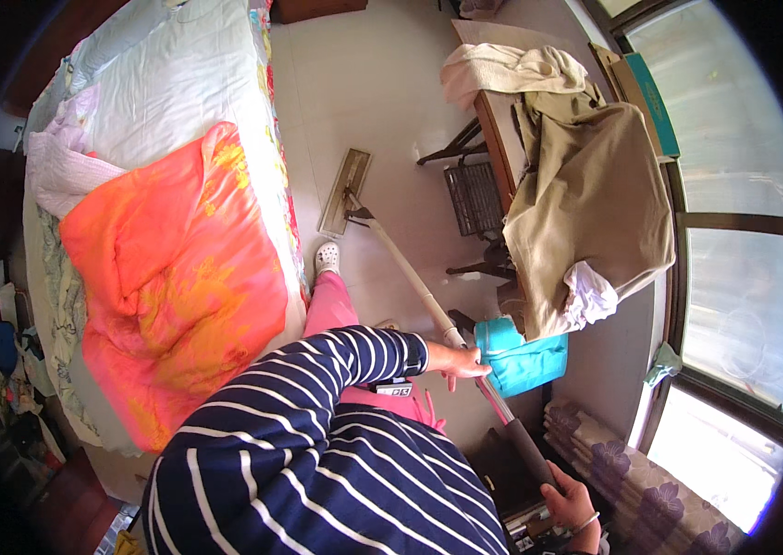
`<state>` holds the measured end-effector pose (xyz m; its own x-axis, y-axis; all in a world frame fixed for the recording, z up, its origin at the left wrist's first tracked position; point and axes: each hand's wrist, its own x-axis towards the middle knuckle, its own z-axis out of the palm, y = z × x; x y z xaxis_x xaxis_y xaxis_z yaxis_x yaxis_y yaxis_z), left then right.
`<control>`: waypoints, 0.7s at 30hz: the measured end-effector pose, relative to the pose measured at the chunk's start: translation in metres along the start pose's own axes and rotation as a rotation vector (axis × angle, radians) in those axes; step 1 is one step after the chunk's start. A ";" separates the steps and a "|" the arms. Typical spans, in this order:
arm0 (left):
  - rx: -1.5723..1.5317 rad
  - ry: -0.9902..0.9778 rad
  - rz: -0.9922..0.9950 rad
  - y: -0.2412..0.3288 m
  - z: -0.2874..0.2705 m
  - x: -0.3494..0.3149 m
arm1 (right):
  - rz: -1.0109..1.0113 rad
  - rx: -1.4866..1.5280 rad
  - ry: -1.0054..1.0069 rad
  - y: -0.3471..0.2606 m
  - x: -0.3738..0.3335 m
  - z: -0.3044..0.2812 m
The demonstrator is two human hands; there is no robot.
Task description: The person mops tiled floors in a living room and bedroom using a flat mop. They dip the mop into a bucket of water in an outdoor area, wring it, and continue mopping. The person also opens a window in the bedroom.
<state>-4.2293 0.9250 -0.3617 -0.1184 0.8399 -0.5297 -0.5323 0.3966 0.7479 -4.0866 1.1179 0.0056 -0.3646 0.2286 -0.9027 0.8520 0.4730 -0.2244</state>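
Note:
A flat mop reaches from my hands out to the floor, its pale handle (407,268) slanting up and to the left. Its long rectangular head (345,192) lies on the floor beside the bed, just ahead of my foot in a white clog (326,258). My left hand (458,360) is closed round the metal middle of the handle, near a turquoise fabric bag or box (528,365). Lower down, my right hand (569,499) grips the end of the dark grey grip (526,448).
Along the left stands a bed with a white sheet (192,79) and an orange quilt (183,268). At right, a brown cloth (595,208) covers a table, with a dark metal rack (473,199) beneath. Windows (743,305) and a floral-patterned cloth (636,481) line the right side.

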 end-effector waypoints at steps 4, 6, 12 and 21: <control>0.001 0.230 0.062 -0.007 -0.039 -0.019 | -0.041 -0.070 0.009 -0.036 0.024 0.025; -0.041 0.473 0.052 -0.018 -0.076 -0.031 | -0.011 -0.005 -0.018 -0.065 0.049 0.050; -0.034 0.769 0.099 -0.057 -0.275 -0.074 | -0.199 0.249 -0.166 -0.174 0.163 0.153; 0.342 1.188 0.106 -0.046 -0.423 -0.067 | -0.186 0.603 -0.309 -0.275 0.233 0.184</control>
<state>-4.5508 0.6938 -0.5299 -0.9285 0.0883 -0.3606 -0.2486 0.5734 0.7806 -4.3366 0.8848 -0.2110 -0.4775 -0.1046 -0.8724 0.8780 -0.0942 -0.4693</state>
